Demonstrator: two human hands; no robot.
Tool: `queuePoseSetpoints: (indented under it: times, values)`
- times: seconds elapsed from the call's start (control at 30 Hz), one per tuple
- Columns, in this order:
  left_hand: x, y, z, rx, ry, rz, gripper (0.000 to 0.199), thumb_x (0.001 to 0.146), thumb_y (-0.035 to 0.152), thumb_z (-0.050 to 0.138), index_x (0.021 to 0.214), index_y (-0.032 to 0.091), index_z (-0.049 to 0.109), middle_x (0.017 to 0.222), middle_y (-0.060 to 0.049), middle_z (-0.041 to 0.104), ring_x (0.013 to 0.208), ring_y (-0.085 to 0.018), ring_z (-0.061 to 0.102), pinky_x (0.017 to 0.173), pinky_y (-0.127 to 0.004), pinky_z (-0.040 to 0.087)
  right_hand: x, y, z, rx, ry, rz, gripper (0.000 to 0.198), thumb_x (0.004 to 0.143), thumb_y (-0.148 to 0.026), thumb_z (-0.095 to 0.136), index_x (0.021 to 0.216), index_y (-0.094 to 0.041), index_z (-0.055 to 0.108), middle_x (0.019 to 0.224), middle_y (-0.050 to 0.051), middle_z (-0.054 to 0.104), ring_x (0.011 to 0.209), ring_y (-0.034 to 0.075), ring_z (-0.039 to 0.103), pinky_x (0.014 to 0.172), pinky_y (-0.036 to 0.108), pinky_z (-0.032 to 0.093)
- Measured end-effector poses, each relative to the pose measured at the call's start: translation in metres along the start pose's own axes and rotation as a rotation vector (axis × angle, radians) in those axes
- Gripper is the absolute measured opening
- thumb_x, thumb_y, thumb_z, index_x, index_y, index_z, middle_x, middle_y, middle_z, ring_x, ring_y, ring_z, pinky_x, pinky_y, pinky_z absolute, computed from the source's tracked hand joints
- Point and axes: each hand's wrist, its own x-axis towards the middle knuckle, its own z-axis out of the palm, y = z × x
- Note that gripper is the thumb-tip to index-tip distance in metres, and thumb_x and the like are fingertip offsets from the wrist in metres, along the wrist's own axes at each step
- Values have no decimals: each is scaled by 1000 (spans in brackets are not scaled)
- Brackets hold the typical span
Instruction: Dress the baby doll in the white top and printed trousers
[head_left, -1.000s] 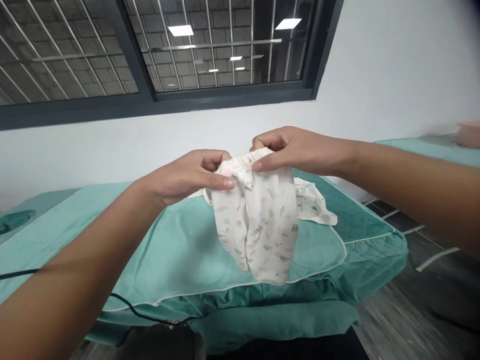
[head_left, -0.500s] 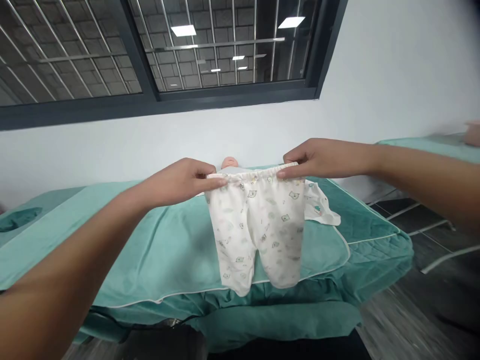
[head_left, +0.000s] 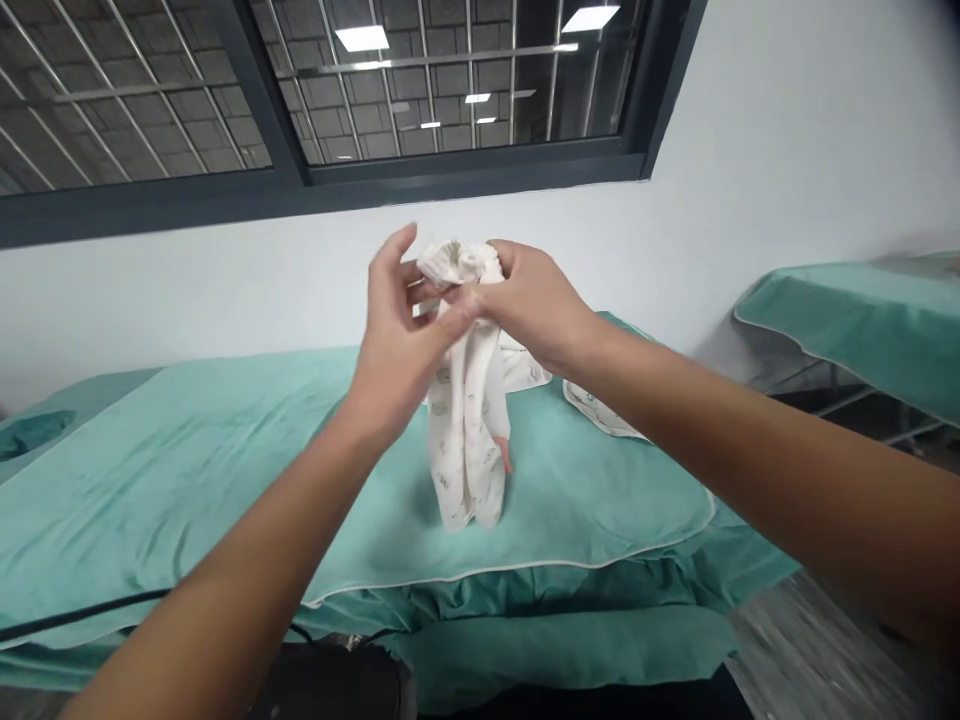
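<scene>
White printed baby pants [head_left: 469, 430] hang upright in front of me, their waistband bunched and the two legs drawn close together. My right hand [head_left: 529, 300] is closed on the gathered waistband from the right. On the other side my left hand [head_left: 401, 330] pinches the cloth with its thumb across the front and one finger raised. Behind the pants, a small skin-coloured limb [head_left: 504, 455], apparently a doll's, shows in part; the rest is hidden. A white printed garment [head_left: 529, 368] lies behind my hands, partly covered.
A green padded bed [head_left: 225, 450] stretches across below my hands. Another white printed cloth [head_left: 604, 412] lies on it under my right forearm. A second green bed [head_left: 862, 320] stands at the right. A barred window [head_left: 450, 90] is in the wall ahead.
My hands have come together and risen a little. The pants, earlier spread wide by the waistband, are now gathered narrow between them. The view has shifted slightly.
</scene>
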Motion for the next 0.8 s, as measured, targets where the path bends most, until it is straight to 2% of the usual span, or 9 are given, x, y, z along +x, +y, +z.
queuePoseSetpoints:
  times: [0.07,0.17,0.23,0.3,0.43,0.53,0.67,0.73,0.8]
  values:
    - [-16,-18,2,170,-45,-129,61,77,35,73,131,26,47,124,-9,57,119,-28,55,96,-41,50,12,14,-3,144,111,13,16,79,-30,66,88,-21,56,83,1,62,85,19,62,75,32,53]
    - [-43,-42,2,317,-229,-304,39,80,31,67,117,20,61,116,-10,63,113,-29,59,98,-47,49,31,41,-13,336,253,96,14,82,-31,62,90,-22,53,83,0,62,84,19,64,74,33,55]
    - [-55,-50,0,324,-217,-255,32,83,30,62,114,21,64,119,-8,63,116,-28,58,103,-46,46,37,64,-16,422,328,190,12,83,-30,60,89,-22,53,83,1,63,81,18,64,72,31,55]
    - [-59,-52,-3,296,-108,-144,34,83,30,63,116,23,64,127,-6,60,122,-26,54,108,-43,42,32,87,-12,468,340,332,6,83,-25,55,88,-21,53,80,0,62,75,14,63,68,26,54]
    - [-53,-50,-9,194,120,-175,39,83,36,64,119,23,60,122,-5,64,114,-24,60,101,-39,47,-13,117,16,436,1,649,5,81,-23,57,82,-20,54,71,0,61,61,13,60,52,23,48]
    - [-46,-60,-18,210,267,-285,35,85,44,61,111,21,61,111,-5,68,102,-23,64,90,-36,52,-58,123,32,307,-451,827,26,89,-42,53,83,-17,56,77,6,66,62,15,64,48,23,45]
    - [-46,-98,-38,392,290,-515,34,85,43,59,112,24,58,112,-6,67,103,-24,64,89,-37,51,-107,124,24,39,-696,659,41,92,-59,44,90,-19,55,89,6,69,68,15,66,58,26,49]
    - [-51,-122,-47,448,153,-737,39,81,36,60,117,22,55,117,-10,64,106,-27,64,88,-39,52,-134,128,12,-119,-852,607,40,90,-57,48,88,-19,58,88,6,70,77,19,68,69,32,52]
    - [-58,-142,-52,526,-1,-836,49,78,34,62,124,21,51,133,-15,55,117,-30,60,93,-41,51,-166,138,1,-369,-985,533,35,82,-54,59,96,-22,64,96,7,70,91,27,68,80,40,52]
